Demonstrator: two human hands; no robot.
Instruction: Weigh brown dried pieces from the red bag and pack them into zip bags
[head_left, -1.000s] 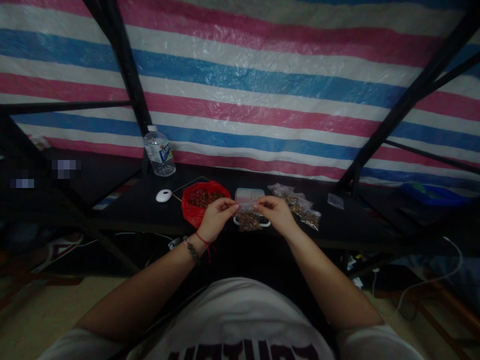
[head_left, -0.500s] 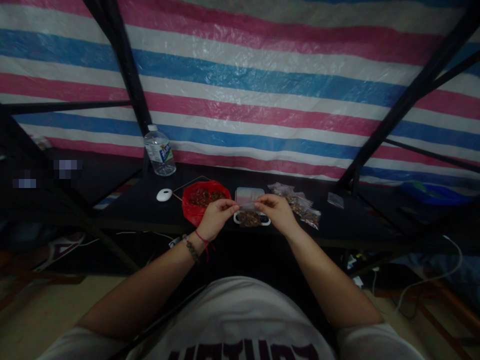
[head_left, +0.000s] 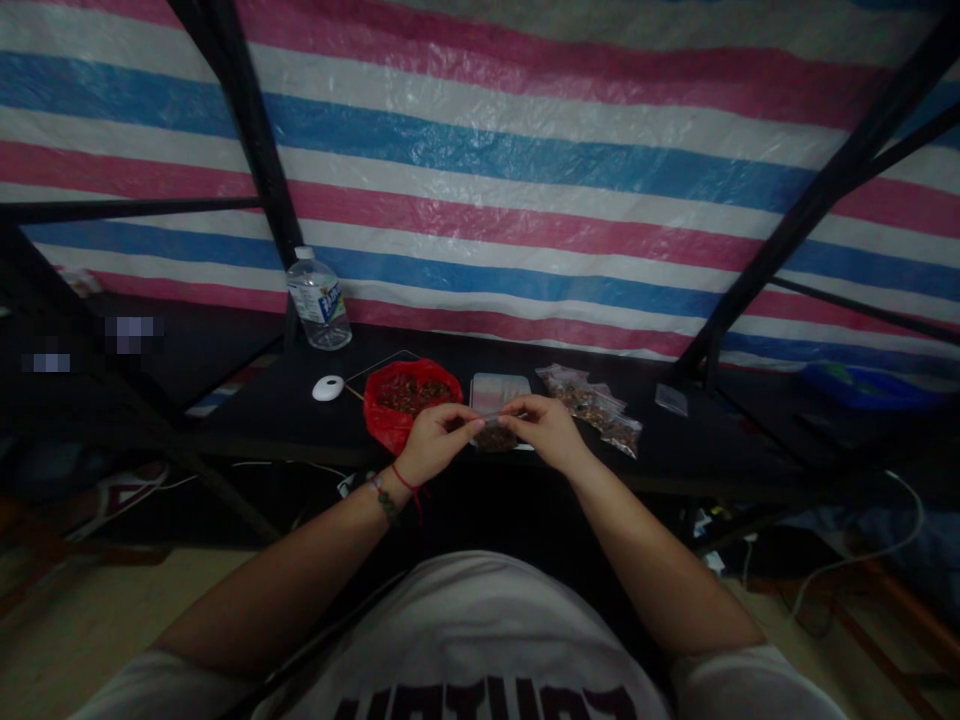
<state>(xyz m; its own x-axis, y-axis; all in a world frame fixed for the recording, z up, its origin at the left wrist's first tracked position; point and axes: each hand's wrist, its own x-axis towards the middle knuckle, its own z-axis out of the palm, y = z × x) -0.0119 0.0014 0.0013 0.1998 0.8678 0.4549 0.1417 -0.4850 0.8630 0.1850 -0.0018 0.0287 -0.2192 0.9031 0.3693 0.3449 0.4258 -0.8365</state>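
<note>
Left hand and right hand close together, fingertips pinching top of clear bag of brown pieces, at near edge of flat scale; uneven pinch or unsealed mouth could spill contents. Beyond: crinkled red bag, lumpy glossy packets, wrinkled striped sheet

single head-worn view, looking forward and steeply down, both forearms reaching in from below
</note>
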